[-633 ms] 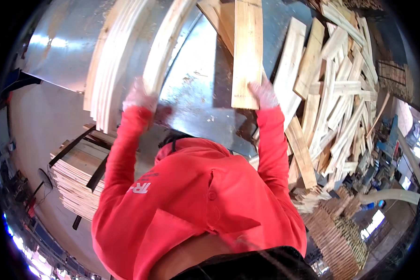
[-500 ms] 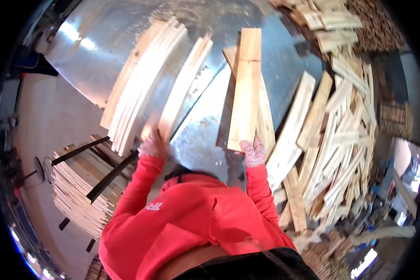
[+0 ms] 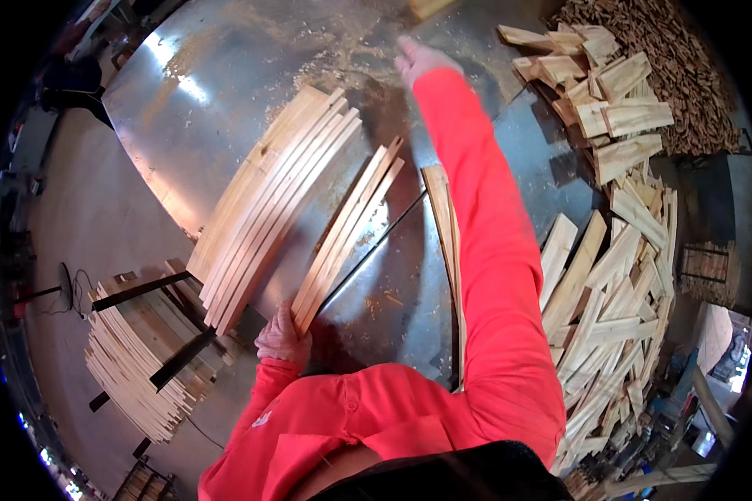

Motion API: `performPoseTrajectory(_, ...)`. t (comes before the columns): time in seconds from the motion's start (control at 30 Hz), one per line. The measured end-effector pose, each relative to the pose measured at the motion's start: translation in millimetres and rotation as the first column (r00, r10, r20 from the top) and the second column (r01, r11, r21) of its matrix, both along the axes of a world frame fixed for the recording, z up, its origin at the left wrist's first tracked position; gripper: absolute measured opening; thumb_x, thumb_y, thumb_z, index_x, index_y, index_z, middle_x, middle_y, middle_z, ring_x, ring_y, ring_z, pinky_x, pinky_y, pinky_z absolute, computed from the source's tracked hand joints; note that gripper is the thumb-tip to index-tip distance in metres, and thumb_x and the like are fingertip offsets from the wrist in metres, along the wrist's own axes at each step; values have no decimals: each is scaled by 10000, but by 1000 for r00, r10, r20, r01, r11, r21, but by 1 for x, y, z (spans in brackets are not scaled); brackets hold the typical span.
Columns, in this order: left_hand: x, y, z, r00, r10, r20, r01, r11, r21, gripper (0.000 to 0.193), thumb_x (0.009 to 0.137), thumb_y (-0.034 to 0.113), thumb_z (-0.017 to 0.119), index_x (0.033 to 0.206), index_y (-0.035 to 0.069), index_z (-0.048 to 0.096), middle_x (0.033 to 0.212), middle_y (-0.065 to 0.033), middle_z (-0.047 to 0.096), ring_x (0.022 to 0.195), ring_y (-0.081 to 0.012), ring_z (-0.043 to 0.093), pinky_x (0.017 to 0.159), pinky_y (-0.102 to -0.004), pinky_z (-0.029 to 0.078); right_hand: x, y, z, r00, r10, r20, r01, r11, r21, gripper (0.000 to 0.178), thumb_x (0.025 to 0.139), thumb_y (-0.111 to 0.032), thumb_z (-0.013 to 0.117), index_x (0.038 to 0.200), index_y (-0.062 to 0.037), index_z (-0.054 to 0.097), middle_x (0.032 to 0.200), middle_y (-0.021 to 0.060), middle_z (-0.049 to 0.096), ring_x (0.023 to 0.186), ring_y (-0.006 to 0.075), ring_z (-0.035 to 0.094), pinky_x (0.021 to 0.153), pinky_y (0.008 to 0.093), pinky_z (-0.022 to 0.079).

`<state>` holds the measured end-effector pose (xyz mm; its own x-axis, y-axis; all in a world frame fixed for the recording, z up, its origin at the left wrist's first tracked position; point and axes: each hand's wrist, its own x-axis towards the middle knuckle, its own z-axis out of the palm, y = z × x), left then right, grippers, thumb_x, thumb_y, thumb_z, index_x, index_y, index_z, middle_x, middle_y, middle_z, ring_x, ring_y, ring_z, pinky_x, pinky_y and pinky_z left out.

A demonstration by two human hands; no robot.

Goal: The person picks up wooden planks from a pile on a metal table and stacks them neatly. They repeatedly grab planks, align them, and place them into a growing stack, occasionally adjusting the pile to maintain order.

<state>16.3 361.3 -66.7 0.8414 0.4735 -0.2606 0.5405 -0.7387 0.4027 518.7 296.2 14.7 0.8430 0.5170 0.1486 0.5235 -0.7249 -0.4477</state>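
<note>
Sawdust litters the broad metal table point(image 3: 242, 92) before us, its open top giving long pieces room to lie apart. From 3 to 4 o'clock, a loose heap of boards point(image 3: 614, 309) sprawls at every angle, apparently dropped rather than arranged. At 8 o'clock, a lower stack point(image 3: 134, 359) lies in layers, likely flat to keep it steady. At 10 o'clock, a row of planks point(image 3: 267, 209) stands side by side, narrow edges up, the close contact probably bracing each piece. Just beside it, the narrow boards point(image 3: 347, 238) run from 8 toward 12 o'clock. Our left hand point(image 3: 284, 334), at 7 o'clock, closes round their near end, seemingly to keep them together and upright. Our right hand point(image 3: 426, 63) stretches to 12 o'clock, fingers extended, no piece visible in its grasp; nearest is a board end point(image 3: 430, 7), cut off by the frame.
</note>
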Motion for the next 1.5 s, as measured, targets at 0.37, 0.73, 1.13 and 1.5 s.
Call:
performPoseTrajectory(0.37, 2, 4, 1, 996, -3, -94, 4, 1000, 6, 690, 710, 268, 726, 1308, 58, 454, 1073, -220, 646, 904, -384, 657, 751, -422, 540, -360, -289, -109, 743, -645, -181, 476, 698, -534, 1032, 665, -319, 782, 1463, -121, 159, 1344, 274, 406, 1228, 449, 429, 1017, 461, 393)
performPoseTrajectory(0.73, 21, -17, -41, 994, 111, 16, -80, 798, -597, 680, 759, 282, 704, 1331, 29, 438, 1113, -150, 635, 979, -264, 626, 868, -361, 492, -283, -316, -5, 353, 614, -706, 777, 228, 587, 693, 692, -157, 750, 1272, 73, 450, 1076, 186, 615, 983, 340, 624, 932, 410, 529)
performPoseTrajectory(1.13, 12, -15, -53, 997, -67, -33, 59, 977, -203, 771, 757, 418, 662, 1381, 73, 367, 1163, -219, 617, 1034, -383, 616, 866, -404, 500, -331, -226, -65, 557, -470, -685, 726, 676, 126, 390, 802, -294, 729, 1023, 19, 654, 886, 100, 691, 779, 182, 644, 711, 332, 514)
performPoseTrajectory(1.5, 26, -44, -11, 980, 15, -198, -40, 992, -121, 846, 724, 403, 706, 1427, 131, 324, 1284, -145, 571, 1058, -378, 606, 883, -427, 499, -16, -117, 92, 803, -578, -147, 595, 792, 138, 784, 776, -609, 597, 1247, 16, 551, 1158, 259, 615, 1098, 385, 587, 942, 443, 444)
